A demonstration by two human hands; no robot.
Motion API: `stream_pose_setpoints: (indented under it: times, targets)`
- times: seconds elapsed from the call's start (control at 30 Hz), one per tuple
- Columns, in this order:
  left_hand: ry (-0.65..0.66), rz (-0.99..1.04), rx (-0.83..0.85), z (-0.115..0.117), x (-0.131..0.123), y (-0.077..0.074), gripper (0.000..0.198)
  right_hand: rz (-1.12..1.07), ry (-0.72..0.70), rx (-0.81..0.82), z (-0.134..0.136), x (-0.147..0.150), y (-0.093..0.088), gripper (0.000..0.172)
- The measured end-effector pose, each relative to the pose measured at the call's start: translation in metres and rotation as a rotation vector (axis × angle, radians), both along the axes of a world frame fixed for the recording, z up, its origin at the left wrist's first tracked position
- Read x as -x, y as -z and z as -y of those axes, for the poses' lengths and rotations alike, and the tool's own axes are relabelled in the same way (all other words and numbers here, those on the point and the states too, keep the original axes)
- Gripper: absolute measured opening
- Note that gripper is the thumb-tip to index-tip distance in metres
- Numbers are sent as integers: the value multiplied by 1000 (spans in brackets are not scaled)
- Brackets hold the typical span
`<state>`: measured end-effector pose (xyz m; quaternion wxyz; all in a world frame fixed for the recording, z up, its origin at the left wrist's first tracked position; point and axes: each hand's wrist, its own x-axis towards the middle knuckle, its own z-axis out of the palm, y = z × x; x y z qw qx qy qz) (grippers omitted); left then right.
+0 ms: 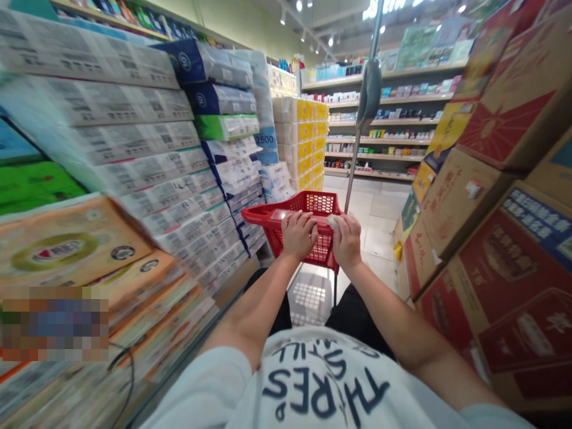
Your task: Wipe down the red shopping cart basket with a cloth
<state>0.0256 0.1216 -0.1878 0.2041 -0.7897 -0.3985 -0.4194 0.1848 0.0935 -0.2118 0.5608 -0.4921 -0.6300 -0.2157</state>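
Note:
A red plastic shopping cart (322, 253) with lattice walls stands in front of me in the aisle. Over its handle, near the middle, my left hand (299, 235) is closed with the fingers curled down. My right hand (346, 239) grips the right end of that handle, beside a thin metal pole (356, 161) that rises above the cart. Something small and pale shows at the right fingertips, too blurred to name. Only part of the basket's inside is visible, and I make out no goods in it.
Stacked tissue packs (147, 137) line the left side, with orange packs (67, 244) nearest me. Cardboard cartons (465, 208) rise close on the right. Pale floor tiles (378, 232) run between them toward stocked shelves (384, 140) at the back.

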Motion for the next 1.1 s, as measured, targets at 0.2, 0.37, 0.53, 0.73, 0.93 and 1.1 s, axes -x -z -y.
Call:
stream_pose_setpoints:
  times: [0.2, 0.37, 0.53, 0.73, 0.93, 1.1]
  targets:
    - [-8, 1, 10, -1, -2, 0, 19, 140, 69, 102, -2, -4, -13, 23]
    - [-10, -3, -14, -2, -3, 2, 20, 127, 43, 48, -6, -1, -9, 25]
    - [-4, -10, -20, -2, -4, 2, 20, 176, 109, -55, 3, -3, 6, 30]
    - [14, -7, 1, -4, -5, 3, 25, 233, 168, 67, -3, -4, -11, 25]
    - [21, -5, -10, -6, -4, 7, 36, 228, 245, 23, 4, 4, -4, 32]
    - [20, -18, 2, -6, -4, 6, 33, 159, 199, 133, -1, 6, -14, 25]
